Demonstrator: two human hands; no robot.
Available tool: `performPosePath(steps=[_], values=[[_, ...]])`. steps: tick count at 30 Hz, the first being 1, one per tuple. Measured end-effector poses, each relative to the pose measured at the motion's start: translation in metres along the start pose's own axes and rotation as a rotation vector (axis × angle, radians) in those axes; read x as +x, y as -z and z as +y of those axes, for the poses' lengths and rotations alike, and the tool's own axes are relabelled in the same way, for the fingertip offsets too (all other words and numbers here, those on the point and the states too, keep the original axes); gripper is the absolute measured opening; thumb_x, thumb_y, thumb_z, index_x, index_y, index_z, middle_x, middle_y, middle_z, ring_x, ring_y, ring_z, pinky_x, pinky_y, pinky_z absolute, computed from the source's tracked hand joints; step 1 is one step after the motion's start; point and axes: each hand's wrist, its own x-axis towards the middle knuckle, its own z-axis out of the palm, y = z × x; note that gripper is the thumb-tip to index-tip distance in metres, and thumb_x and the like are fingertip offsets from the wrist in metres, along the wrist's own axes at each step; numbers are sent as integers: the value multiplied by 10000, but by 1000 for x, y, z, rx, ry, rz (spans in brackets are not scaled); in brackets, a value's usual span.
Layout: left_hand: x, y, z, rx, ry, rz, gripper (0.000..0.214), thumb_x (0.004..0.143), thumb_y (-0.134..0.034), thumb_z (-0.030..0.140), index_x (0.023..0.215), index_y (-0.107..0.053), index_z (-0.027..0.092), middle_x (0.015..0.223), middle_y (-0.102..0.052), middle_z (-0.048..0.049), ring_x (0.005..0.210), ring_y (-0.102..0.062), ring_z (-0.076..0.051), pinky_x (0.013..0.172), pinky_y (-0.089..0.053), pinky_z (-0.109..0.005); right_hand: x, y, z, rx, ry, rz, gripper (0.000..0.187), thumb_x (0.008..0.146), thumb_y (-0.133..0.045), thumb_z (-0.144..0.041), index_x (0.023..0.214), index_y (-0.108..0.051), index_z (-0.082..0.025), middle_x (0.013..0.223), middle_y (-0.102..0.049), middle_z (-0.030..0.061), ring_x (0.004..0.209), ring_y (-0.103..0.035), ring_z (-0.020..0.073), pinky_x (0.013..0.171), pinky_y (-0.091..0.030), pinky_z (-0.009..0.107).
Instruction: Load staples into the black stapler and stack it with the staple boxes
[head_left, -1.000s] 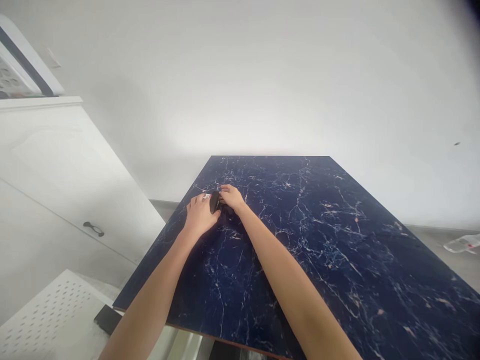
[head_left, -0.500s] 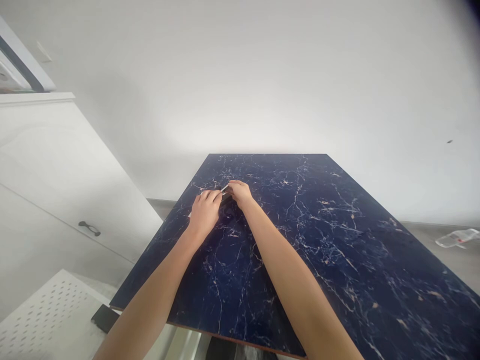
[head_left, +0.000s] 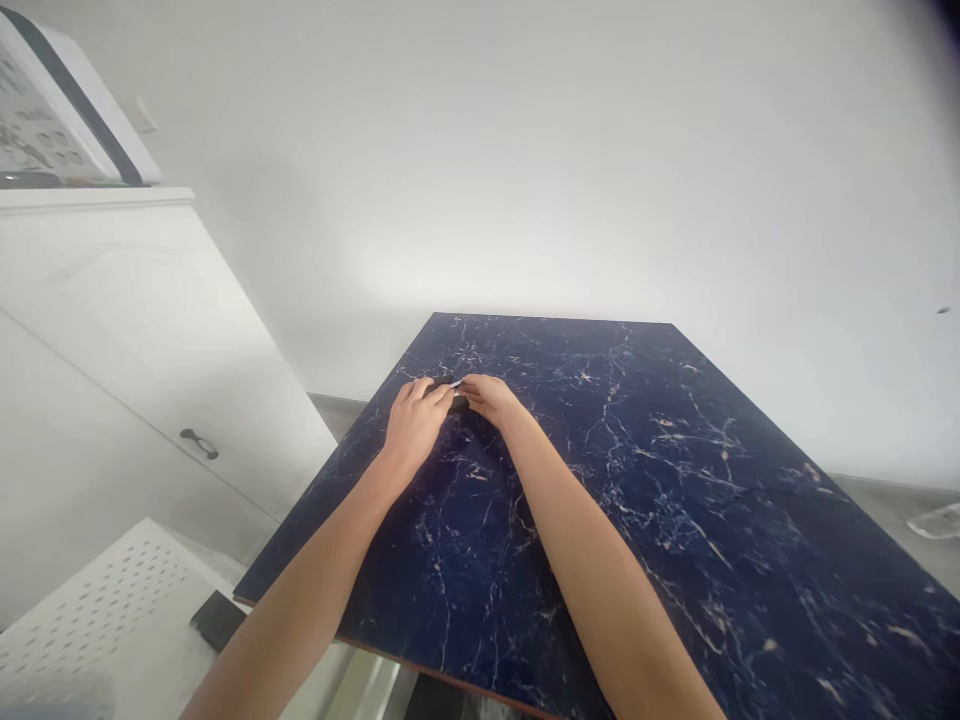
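Observation:
Both hands meet over the far left part of a dark blue marbled tabletop (head_left: 540, 480). My left hand (head_left: 414, 428) is closed on a small dark object (head_left: 459, 404), mostly covered by the fingers. A thin, pale strip (head_left: 456, 384) shows between the two hands at the top of this object. From the right, my right hand (head_left: 491, 397) pinches at the end of the strip with bent fingers. The kind of either thing is too small and too hidden to tell.
At the left stands a white cabinet (head_left: 247, 400) with a dark handle (head_left: 199, 443). A white perforated surface (head_left: 120, 600) and a black item (head_left: 217, 620) are at the lower left. Beyond the table rises a pale wall (head_left: 525, 160). A clear plastic item (head_left: 937, 521) lies at the far right.
The view has turned slightly left. The pale strip between my hands lies lower and flatter than before, and more of the dark object shows. Both hands stay together at the same spot.

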Motion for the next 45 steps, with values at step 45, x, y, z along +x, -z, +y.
performPosePath(steps=[45], values=[[-3,-9,20,-436,505,184,420,927,-642,319,1327,-596,199,1127,-728,-88,995,-685,-276,877,-536,-373,-9,27,-27,-450,335,-114,191,764,-592,-62,875,-717,-155,756,-704,40,625,-641,148,617,-540,252]])
